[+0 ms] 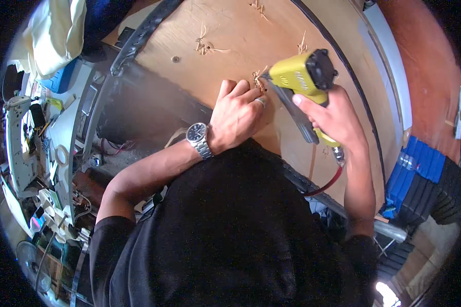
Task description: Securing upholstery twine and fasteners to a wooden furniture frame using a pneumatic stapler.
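Observation:
My right hand (pixel 340 115) is wrapped round the grip of a yellow and black air stapler (pixel 294 77). Its nose points at a tuft of straw-coloured twine (pixel 259 79) on a light wooden panel (pixel 230 30). Close beside that tuft, my left hand (pixel 236 115) rests on the panel with curled fingers; its fingertips and anything in them are hidden. A ring and a metal wristwatch (pixel 196 134) are on my left side. Similar twine ends (pixel 205 47) stick out of the panel at several other spots. A red air hose (pixel 329 183) runs from the stapler's handle.
Black padded edging (pixel 138 43) borders the panel. Blue and dark foam-like blocks (pixel 412 169) are stacked on the right. To the left, a white table (pixel 69 133) carries a white machine (pixel 21 146), a tape roll (pixel 62 154) and loose tools. Pale cloth (pixel 54 36) lies at far left.

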`<state>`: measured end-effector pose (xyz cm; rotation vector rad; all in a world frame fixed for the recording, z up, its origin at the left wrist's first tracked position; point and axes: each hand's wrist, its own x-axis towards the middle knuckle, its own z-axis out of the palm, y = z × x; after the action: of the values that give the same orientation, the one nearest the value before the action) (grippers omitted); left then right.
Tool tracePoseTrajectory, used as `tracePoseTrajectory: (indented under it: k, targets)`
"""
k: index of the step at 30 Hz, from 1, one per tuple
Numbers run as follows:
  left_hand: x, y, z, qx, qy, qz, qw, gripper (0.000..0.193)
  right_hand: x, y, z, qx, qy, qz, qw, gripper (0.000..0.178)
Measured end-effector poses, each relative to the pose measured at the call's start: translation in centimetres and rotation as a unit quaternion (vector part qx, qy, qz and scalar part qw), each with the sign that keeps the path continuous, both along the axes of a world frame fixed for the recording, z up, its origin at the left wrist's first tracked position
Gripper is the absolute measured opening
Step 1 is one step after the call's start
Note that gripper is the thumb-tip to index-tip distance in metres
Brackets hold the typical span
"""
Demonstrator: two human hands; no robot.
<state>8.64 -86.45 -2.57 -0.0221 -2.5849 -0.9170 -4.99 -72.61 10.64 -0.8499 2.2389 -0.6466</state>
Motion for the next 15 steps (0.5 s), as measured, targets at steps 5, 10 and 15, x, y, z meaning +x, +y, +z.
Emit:
tracePoseTrajectory:
  k: [5, 10, 15]
  targets:
    - [0.1, -2.8, 2.0, 0.051, -0.044, -0.052, 0.996, 0.012, -0.2, 2.8, 1.5, 0.052, 0.002, -0.101, 0.994, 0.025]
    - [-5.7, -10.5, 1.0, -0.056, -0.041, 0.087, 0.994, 0.026, 0.3, 5.9, -1.4, 0.023, 0.027, -0.144, 0.989, 0.021]
    - [-12.4, -13.2, -0.3, -0.146, -0.004, 0.105, 0.984, 0.038, 0.7, 5.5, -1.2, 0.023, 0.039, -0.169, 0.985, 0.026]
